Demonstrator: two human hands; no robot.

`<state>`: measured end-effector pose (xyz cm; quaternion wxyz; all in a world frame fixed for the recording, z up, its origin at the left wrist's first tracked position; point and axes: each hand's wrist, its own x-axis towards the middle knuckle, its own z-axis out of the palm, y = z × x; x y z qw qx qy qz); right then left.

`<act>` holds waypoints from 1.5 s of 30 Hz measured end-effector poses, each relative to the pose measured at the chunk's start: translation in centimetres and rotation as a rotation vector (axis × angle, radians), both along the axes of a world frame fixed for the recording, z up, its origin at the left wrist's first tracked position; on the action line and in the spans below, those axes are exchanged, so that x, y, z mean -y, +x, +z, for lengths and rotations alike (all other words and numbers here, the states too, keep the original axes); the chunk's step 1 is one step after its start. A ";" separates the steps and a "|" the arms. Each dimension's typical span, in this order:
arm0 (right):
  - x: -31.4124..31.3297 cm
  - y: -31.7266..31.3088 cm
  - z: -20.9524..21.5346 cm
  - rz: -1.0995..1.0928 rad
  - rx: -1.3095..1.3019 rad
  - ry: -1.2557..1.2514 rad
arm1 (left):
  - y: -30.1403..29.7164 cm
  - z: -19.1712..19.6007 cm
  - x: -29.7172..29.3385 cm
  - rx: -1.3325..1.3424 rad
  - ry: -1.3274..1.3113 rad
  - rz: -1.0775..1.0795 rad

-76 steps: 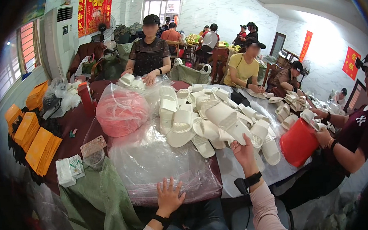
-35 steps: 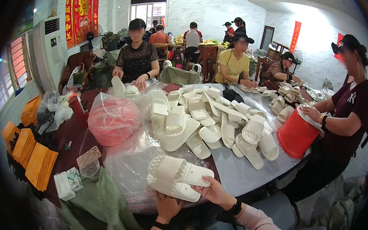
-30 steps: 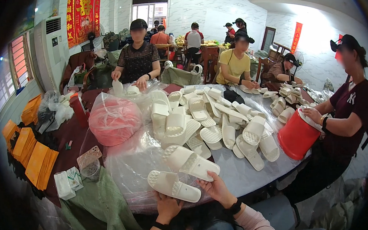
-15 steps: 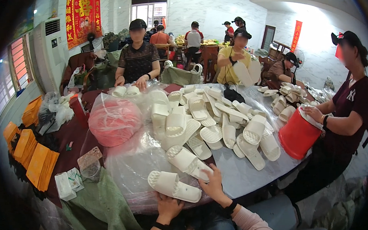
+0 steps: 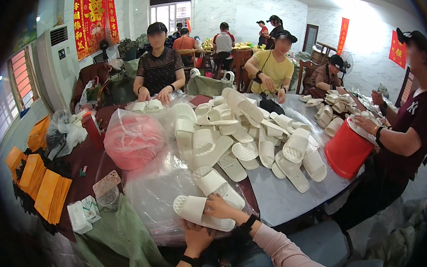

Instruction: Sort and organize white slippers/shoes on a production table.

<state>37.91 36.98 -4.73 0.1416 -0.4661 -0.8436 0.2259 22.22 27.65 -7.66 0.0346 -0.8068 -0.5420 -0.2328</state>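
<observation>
A white slide slipper lies at the near edge of the table, its strap end to the left. My left hand grips its near side, fingertips tucked behind the edge. My right hand lies over the sole, with its fingers at the strap opening and its thumb side partly hidden. Just beyond it, a second white slipper rests on clear plastic, touched by neither hand. A large heap of white slippers spreads across the table behind and to the right.
A pink bundle in clear plastic stands left of the heap. Orange packets lie far left, near a phone. A person at the right holds a red bucket. Other people work around the table.
My right hand has left the farther slipper and moved left onto the nearer one. My left hand stays beside the nearer slipper. Across the table, the person in yellow has put down the slippers they held.
</observation>
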 end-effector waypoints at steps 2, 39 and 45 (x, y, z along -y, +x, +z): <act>0.4 -0.5 -0.5 -0.009 -0.098 0.041 | -0.2 0.4 0.1 -0.022 0.027 0.017; 18.4 6.3 6.9 -0.173 -1.021 -0.383 | 0.0 5.8 -4.5 0.366 -0.200 -0.268; 18.6 6.2 6.8 -0.201 -1.102 -0.438 | 0.7 3.5 -3.9 0.398 -0.181 -0.311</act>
